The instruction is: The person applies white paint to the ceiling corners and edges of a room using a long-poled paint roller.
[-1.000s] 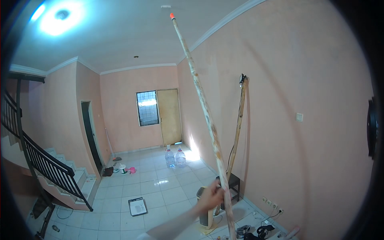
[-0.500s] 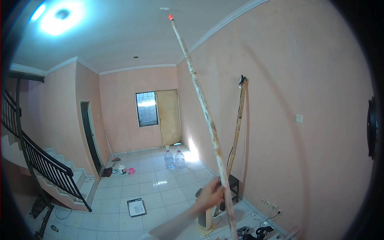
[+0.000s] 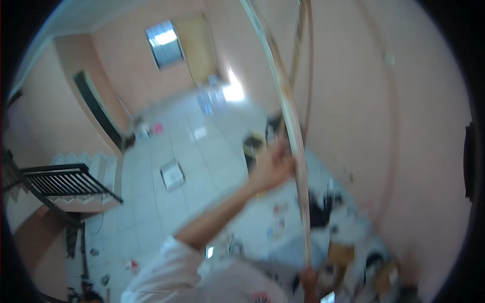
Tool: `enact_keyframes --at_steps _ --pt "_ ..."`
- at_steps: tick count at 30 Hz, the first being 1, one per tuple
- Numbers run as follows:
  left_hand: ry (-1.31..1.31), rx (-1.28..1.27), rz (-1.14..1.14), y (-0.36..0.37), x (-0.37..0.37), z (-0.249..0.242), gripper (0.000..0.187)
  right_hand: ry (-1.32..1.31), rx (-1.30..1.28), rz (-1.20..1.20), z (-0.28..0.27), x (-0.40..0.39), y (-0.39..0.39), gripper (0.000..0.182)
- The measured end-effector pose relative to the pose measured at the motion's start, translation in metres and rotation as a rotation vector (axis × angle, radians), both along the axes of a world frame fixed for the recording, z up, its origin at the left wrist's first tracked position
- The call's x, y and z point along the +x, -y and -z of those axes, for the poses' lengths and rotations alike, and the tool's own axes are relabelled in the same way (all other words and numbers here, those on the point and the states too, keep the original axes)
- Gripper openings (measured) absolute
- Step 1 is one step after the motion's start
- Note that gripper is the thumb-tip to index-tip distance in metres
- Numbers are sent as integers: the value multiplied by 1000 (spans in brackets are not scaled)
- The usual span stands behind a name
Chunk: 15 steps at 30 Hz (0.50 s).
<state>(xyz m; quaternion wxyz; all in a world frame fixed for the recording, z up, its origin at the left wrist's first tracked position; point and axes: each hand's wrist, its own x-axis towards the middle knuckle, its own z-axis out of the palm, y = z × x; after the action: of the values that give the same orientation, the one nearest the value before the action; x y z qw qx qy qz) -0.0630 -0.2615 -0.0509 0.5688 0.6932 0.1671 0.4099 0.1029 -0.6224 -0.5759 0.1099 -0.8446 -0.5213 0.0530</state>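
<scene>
A long pole [image 3: 286, 96], whitish and brown with paint stains, runs down from the top edge to the bottom of the view. My left hand [image 3: 273, 164] is closed round its middle, with the fingers partly hidden and smeared by motion. Lower down, at the bottom edge, my right hand [image 3: 309, 279] grips the pole near its lower end. The pole's upper end lies outside the view.
A tray with white content [image 3: 173, 174] lies on the tiled floor. Water bottles [image 3: 212, 98] stand by the far door. Another pole [image 3: 298, 45] leans on the right wall. Cardboard [image 3: 341, 254] and clutter lie near me; a stair railing [image 3: 60, 177] is left.
The view has tipped downward, bringing my right hand, my sleeve and the floor clutter into sight. The pole's orange top and the ceiling lamp have left the view.
</scene>
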Motion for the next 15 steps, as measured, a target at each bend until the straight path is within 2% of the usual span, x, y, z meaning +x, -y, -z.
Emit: enact_keyframes --at_steps 1,2,3,4,5,6,7,9,11,15 --pt "56 -25 -52 -9 -1 -14 36 107 102 -102 -31 -9 -8 24" --pt "-298 -19 -140 -14 -13 -48 32 -210 195 36 -69 -18 -24 22" --pt "-208 75 -239 -29 -12 -44 28 -498 206 250 -117 -27 -46 28" --pt "-114 65 -223 -43 -13 -50 35 -413 290 156 -123 -29 -52 28" --pt "-22 57 -202 -57 -15 -56 43 -452 383 100 -130 -33 -58 24" --pt "-53 125 -206 -42 -16 -73 29 -559 419 75 -155 -39 -69 19" --pt "-21 167 -237 -44 -15 -75 26 -667 453 52 -179 -45 -80 17" --pt "-49 276 -196 -62 -22 -76 28 -637 372 72 -196 -48 -90 16" --pt "-62 218 -205 -65 -15 -83 30 -713 357 128 -211 -47 -95 15" --pt "-90 207 -269 -46 -8 -89 33 -619 417 124 -206 -44 -84 14"
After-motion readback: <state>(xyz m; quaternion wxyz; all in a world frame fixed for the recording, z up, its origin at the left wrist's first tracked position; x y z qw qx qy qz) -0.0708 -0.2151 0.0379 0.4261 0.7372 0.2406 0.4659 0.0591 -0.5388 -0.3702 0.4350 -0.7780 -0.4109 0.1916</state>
